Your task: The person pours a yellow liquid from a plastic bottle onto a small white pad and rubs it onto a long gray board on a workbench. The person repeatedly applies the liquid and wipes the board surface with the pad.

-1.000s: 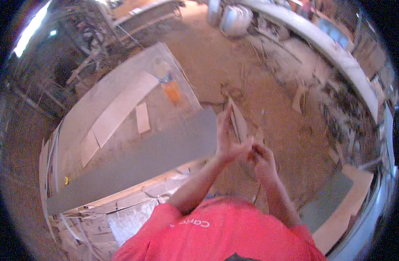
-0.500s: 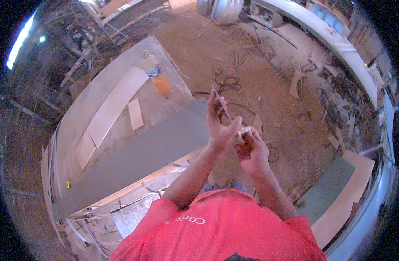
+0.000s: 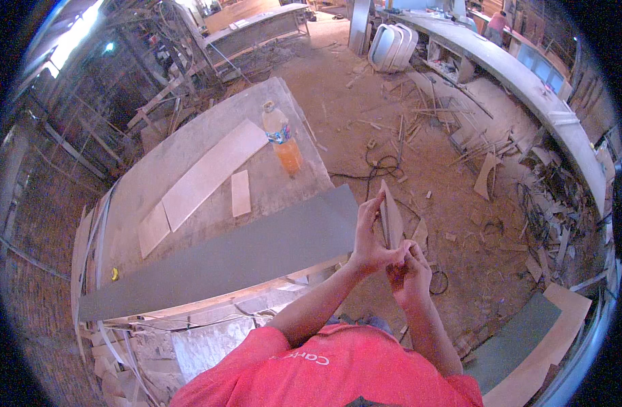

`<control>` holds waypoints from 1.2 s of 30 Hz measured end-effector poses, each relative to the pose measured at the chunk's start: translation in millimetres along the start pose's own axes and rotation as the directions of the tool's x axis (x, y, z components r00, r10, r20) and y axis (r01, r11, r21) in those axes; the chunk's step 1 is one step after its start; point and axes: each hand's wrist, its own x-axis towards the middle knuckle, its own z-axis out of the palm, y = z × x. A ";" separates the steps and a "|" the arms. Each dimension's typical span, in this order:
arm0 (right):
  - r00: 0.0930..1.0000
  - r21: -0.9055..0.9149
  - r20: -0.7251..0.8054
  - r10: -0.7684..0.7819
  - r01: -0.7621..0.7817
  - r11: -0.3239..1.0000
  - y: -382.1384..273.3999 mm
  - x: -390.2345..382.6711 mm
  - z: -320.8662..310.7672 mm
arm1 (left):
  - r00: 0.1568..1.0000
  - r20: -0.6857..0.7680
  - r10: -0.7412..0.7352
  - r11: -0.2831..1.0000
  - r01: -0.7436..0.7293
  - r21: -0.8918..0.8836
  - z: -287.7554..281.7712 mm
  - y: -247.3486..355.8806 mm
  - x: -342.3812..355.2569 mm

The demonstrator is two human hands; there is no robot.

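A thin, pointed, brownish flat piece [image 3: 393, 220] stands nearly upright between my hands; I cannot tell if it is wood or folded sheet. My left hand [image 3: 368, 244] holds it by the left side, fingers along the edge and thumb across its lower end. At that lower end my right hand [image 3: 411, 275] pinches, fingers curled, close against the left thumb. To the left, a long grey board [image 3: 236, 254] lies along the near edge of a worn worktable [image 3: 138, 197]. The right corner of that board is just beside my left hand.
On the worktable are a bottle of orange liquid [image 3: 288, 156], pale wood strips [image 3: 212, 173], a short pale piece [image 3: 240, 193] and a small yellow object [image 3: 115, 273]. Black cable [image 3: 382, 166] and wood scraps litter the floor. A long bench [image 3: 514, 64] curves along the right, a person at its far end.
The view has tilted up, showing more of the far workshop. The flat piece has turned from nearly edge-on to show more of its face. Both hands keep hold near its lower end.
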 end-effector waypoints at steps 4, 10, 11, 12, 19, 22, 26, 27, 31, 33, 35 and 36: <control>0.997 -0.036 -0.073 0.018 -0.021 0.999 -2.3 -8.6 0.9 | 0.997 0.057 0.055 0.994 -0.060 0.090 -3.7 5.5 0.0; 0.999 -0.055 -0.012 0.044 -0.044 0.997 -12.5 -20.2 -12.6 | 0.993 0.059 0.106 0.994 -0.105 -0.023 11.6 1.2 -1.3; 0.998 -0.054 0.040 0.057 -0.055 0.997 -14.7 -19.5 -19.1 | 0.995 0.059 0.077 0.996 -0.074 -0.059 12.6 0.3 -2.2; 0.977 -0.123 -0.206 0.060 -0.087 0.989 -21.8 -25.1 17.7 | 0.996 0.070 0.061 0.996 -0.056 -0.070 10.9 -1.8 -4.2; 0.987 -0.048 -0.066 0.145 -0.149 0.988 -27.7 -38.9 1.0 | 0.990 0.081 -0.115 0.940 0.135 -0.314 13.4 3.1 10.2; 0.994 -0.128 -0.075 0.080 -0.089 0.988 -34.2 -46.9 -7.5 | 0.971 0.033 -0.236 0.861 0.225 -0.455 10.0 0.4 23.3; 0.998 -0.450 0.002 -0.070 0.063 0.891 -39.6 -56.7 -21.4 | 0.921 0.072 -0.384 0.560 0.294 -0.775 -5.1 -0.7 41.9; 0.991 -0.531 -0.067 -0.119 0.065 0.845 -39.7 -57.3 -18.6 | 0.919 0.162 -0.360 0.445 0.322 -0.835 -6.1 0.1 41.3; 0.973 -0.707 -0.104 -0.206 0.073 0.704 -51.0 -51.2 17.1 | 0.879 0.364 -0.309 0.218 0.438 -0.872 -5.9 18.7 35.7; 0.972 -0.687 -0.138 -0.193 0.046 0.725 -48.8 -44.7 26.8 | 0.867 0.410 -0.284 0.199 0.472 -0.859 -3.1 26.5 30.8; 0.964 -0.658 -0.210 -0.164 -0.015 0.753 -48.4 -38.2 26.8 | 0.848 0.450 -0.280 0.165 0.504 -0.847 3.3 35.9 24.7; 0.958 -0.651 -0.249 -0.143 -0.056 0.757 -46.6 -32.5 23.3 | 0.838 0.469 -0.279 0.150 0.520 -0.841 6.0 39.4 21.1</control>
